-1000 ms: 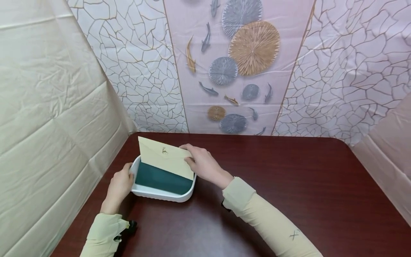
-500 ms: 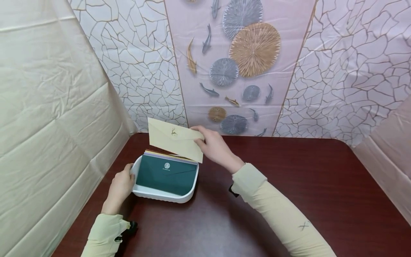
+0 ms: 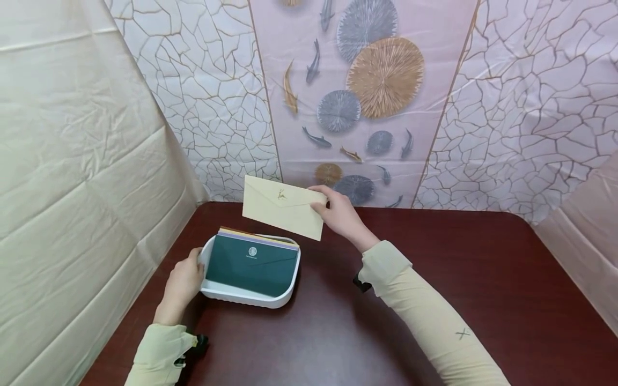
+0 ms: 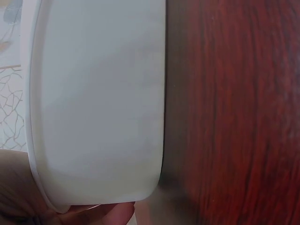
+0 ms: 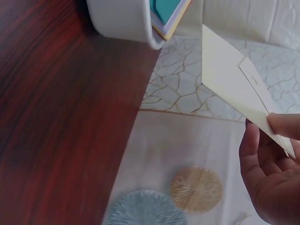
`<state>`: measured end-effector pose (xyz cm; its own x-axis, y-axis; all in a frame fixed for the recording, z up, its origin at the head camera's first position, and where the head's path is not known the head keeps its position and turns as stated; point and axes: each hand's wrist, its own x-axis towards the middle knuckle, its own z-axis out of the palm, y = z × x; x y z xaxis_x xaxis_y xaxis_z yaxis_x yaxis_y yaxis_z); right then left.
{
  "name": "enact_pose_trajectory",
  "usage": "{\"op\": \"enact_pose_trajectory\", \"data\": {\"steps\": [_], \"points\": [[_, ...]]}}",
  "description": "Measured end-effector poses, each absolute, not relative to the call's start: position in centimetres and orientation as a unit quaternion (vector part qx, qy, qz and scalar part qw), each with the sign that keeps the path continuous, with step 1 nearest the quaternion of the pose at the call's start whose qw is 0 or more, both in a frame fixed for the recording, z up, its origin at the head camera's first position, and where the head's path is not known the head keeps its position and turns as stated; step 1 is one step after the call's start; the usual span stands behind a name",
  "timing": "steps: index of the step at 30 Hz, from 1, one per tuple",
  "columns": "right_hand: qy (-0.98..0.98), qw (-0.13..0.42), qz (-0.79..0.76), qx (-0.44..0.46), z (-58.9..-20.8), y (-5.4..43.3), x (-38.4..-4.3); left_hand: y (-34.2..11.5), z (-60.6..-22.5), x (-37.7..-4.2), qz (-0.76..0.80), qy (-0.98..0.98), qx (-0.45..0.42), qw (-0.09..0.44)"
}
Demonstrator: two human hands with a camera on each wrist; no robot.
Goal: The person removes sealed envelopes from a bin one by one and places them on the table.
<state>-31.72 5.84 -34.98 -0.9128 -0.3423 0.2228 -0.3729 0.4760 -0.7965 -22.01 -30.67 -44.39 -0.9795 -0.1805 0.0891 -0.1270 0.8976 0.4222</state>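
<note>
My right hand (image 3: 340, 214) pinches a cream envelope (image 3: 280, 209) by its right end, thumb on the flap side and fingers behind. A small gold deer is printed on its flap. The envelope is up in the air, behind and right of a white bin (image 3: 241, 299). In the bin lean several envelopes, with a dark green envelope (image 3: 251, 268) in front bearing a pale round emblem. Purple, yellow and brown edges show behind it. My left hand (image 3: 184, 276) grips the bin's left end; in the left wrist view its fingertips (image 4: 119, 213) curl round the bin's wall (image 4: 98, 103).
The dark red wooden table (image 3: 434, 279) carries the bin at its left side. A cream cloth (image 3: 87, 177) hangs along the left, and a patterned curtain (image 3: 227, 96) with fish and round leaf shapes stands behind the table's far edge.
My right hand has drawn the cream envelope up out of the bin and carried it to the right. The green envelope's emblem has come into view. My left hand stays on the bin.
</note>
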Motion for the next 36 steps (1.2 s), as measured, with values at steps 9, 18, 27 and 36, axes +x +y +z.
{"op": "enact_pose_trajectory", "data": {"steps": [9,18,27,36], "points": [[-0.86,0.0,0.48,0.174,-37.1,6.2,-33.2,-30.8,-44.4,-21.9,-0.21,-0.972,0.074,0.077],[-0.867,-0.028,0.473,0.157,-40.0,5.6,-34.0,-30.8,-44.5,-22.0,-0.212,-0.971,0.076,0.08],[-0.887,-0.023,0.421,0.188,-42.1,5.1,-34.3,-30.7,-44.5,-21.9,-0.213,-0.971,0.08,0.068],[-0.907,0.009,0.38,0.181,-43.6,5.5,-35.0,-30.8,-44.5,-22.0,-0.208,-0.972,0.083,0.063]]}}
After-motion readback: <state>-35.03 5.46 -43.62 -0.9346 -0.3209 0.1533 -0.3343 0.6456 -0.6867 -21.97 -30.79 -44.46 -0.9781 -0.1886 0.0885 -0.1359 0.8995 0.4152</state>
